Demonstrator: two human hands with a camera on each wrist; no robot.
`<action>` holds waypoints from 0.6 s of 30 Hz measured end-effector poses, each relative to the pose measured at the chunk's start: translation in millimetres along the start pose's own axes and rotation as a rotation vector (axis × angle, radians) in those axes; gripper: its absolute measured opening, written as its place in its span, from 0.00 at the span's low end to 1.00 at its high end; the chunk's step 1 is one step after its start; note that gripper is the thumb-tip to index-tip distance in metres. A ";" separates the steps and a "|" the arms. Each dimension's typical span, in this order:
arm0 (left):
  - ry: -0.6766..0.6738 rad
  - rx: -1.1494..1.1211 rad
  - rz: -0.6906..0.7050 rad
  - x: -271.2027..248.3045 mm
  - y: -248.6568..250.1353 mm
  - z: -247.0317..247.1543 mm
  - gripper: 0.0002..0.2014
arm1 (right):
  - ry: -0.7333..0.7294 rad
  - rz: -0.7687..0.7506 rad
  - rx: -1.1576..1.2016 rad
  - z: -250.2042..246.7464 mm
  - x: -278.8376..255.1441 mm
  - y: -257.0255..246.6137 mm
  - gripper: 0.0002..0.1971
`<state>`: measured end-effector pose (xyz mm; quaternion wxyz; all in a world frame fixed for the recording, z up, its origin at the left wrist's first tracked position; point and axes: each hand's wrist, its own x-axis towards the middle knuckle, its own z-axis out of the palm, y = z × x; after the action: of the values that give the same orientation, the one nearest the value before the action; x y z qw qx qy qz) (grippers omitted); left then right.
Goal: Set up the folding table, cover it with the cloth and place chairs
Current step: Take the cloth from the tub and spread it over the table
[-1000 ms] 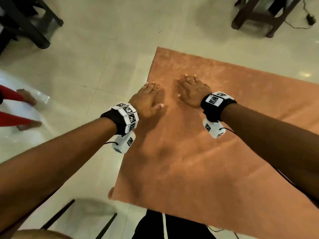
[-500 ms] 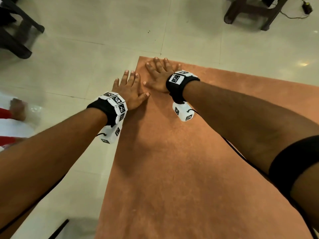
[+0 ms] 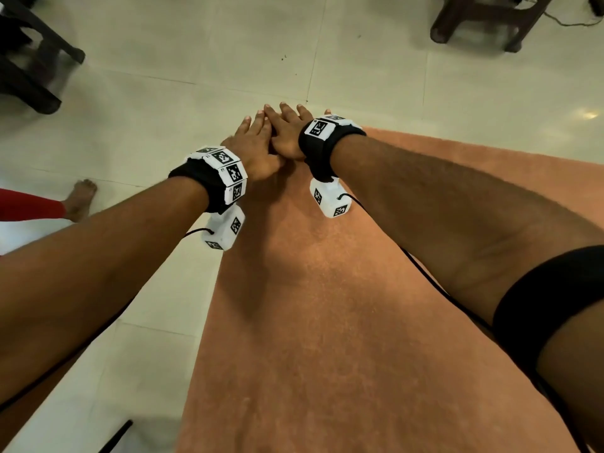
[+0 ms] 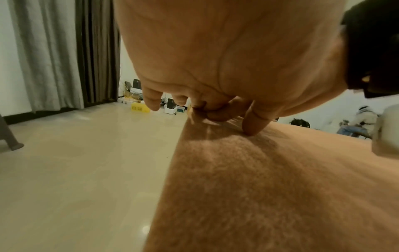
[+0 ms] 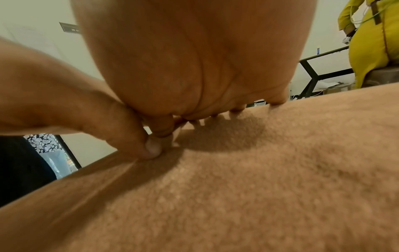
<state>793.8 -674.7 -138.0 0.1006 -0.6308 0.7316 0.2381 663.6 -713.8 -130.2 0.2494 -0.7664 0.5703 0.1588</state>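
Note:
An orange-brown cloth [image 3: 343, 322] covers the table top, which is hidden beneath it. Both hands lie flat, fingers straight, on the cloth's far left corner. My left hand [image 3: 255, 142] presses at the left edge, its fingertips reaching past the corner over the floor. My right hand [image 3: 291, 132] sits beside it, partly overlapping it. In the left wrist view the left hand [image 4: 200, 109] has its thumb down on the cloth [image 4: 259, 187]. In the right wrist view the right hand [image 5: 215, 112] touches the cloth [image 5: 237, 187] with its fingertips.
A dark chair [image 3: 29, 60] stands on the tiled floor at the far left. Brown chair legs [image 3: 483, 24] with a cable beside them stand at the far right. Another person's bare foot [image 3: 80, 197] and red trouser leg are on the left. A black bar [image 3: 117, 436] lies at bottom left.
Both hands have slid across the cloth toward its far left corner and come together. The right hand now overlaps the left. My view has leaned forward over the table.

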 end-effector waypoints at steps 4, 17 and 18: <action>0.013 0.032 -0.043 -8.2 -1.6 -4.1 0.46 | 0.004 -0.019 0.016 3.2 2.4 2.5 0.34; -0.013 -0.337 -0.175 -211.5 7.7 76.3 0.43 | 0.061 -0.117 -0.087 54.5 -139.1 10.7 0.39; -0.013 -0.370 -0.161 -231.3 2.9 86.6 0.43 | 0.050 -0.122 -0.095 65.2 -159.8 9.5 0.39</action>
<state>820.2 -430.8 -108.8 0.0065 -0.6935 0.6219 0.3637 609.4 -552.1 -101.5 0.2075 -0.8146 0.5202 0.1510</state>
